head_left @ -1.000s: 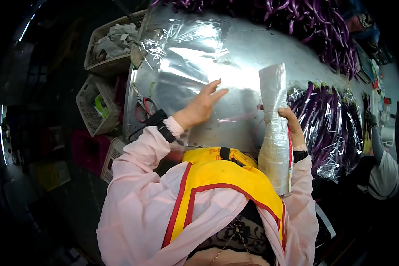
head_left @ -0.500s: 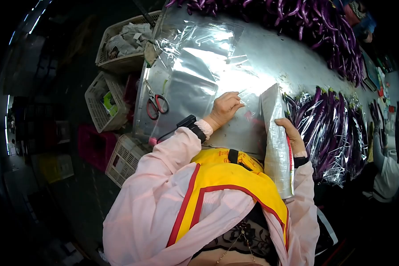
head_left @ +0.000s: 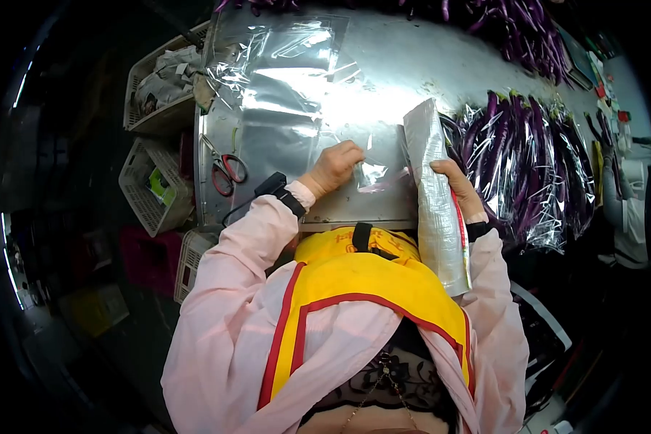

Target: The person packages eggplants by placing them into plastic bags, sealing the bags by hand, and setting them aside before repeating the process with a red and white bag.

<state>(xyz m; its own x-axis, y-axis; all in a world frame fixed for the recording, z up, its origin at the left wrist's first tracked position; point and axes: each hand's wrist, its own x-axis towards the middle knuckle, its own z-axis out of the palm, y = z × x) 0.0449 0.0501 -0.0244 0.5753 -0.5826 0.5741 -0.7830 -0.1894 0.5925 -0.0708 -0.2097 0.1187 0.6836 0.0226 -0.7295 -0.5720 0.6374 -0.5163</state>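
Note:
My left hand [head_left: 335, 166] is closed in a pinch over the metal table [head_left: 383, 61], with a small crumpled piece of clear plastic film [head_left: 372, 176] at its fingertips. On the right, my right hand [head_left: 456, 184] grips the edge of a long silvery sheet [head_left: 435, 210] with a red strip along one side. Flat clear plastic bags [head_left: 278, 123] lie left of my left hand. Beside them rest red-handled scissors [head_left: 228, 173]. Eggplants in clear wrapping [head_left: 517, 163] lie just right of the silvery sheet.
Loose eggplants [head_left: 521, 43] are piled along the far edge. Off the table's left side stand a crate with crumpled paper [head_left: 130, 98], another crate with something green [head_left: 134, 184] and a magenta container [head_left: 148, 253]. At the far right is a white container [head_left: 633, 173].
The view has shifted, so the table's contents appear further left. The film at my left fingertips looks more bunched, and its pink mark is less visible. My right hand still grips the silvery sheet.

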